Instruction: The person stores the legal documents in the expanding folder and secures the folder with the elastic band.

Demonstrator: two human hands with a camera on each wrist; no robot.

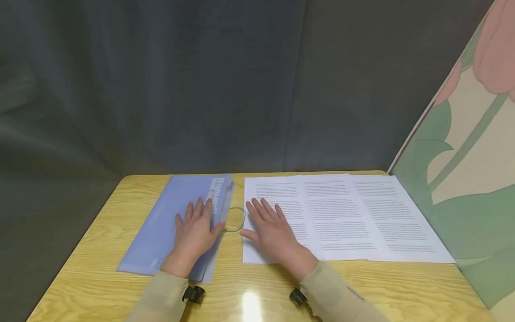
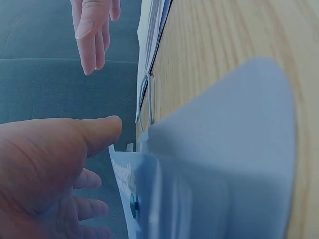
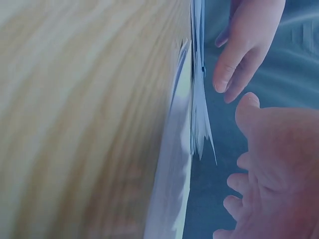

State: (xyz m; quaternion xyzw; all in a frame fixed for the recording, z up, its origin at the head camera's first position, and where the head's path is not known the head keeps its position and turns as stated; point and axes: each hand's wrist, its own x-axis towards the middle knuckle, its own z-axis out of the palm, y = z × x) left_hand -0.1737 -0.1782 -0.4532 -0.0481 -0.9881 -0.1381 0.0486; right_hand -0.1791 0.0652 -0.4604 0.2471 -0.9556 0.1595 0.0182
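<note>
My left hand (image 1: pixel 195 235) hovers palm down over a blue plastic document folder (image 1: pixel 157 223), fingers straight and spread. White lettering runs along the folder's right side, and a small round snap (image 2: pixel 133 205) shows in the left wrist view. Over the leftmost of three printed sheets (image 1: pixel 299 223), my right hand (image 1: pixel 275 235) is also palm down with straight fingers. In the right wrist view a gap shows between this palm and the paper (image 3: pixel 174 169). A thin grey loop (image 1: pixel 244 219) lies between folder and sheets, near both thumbs. Neither hand holds anything.
The middle sheet (image 1: pixel 338 219) and right sheet (image 1: pixel 394 214) lie side by side, edges overlapping, on the wooden table (image 1: pixel 92 246). A dark curtain (image 1: pixel 201 89) hangs behind the table. At the right stands a panel with a tulip pattern (image 1: pixel 474 179).
</note>
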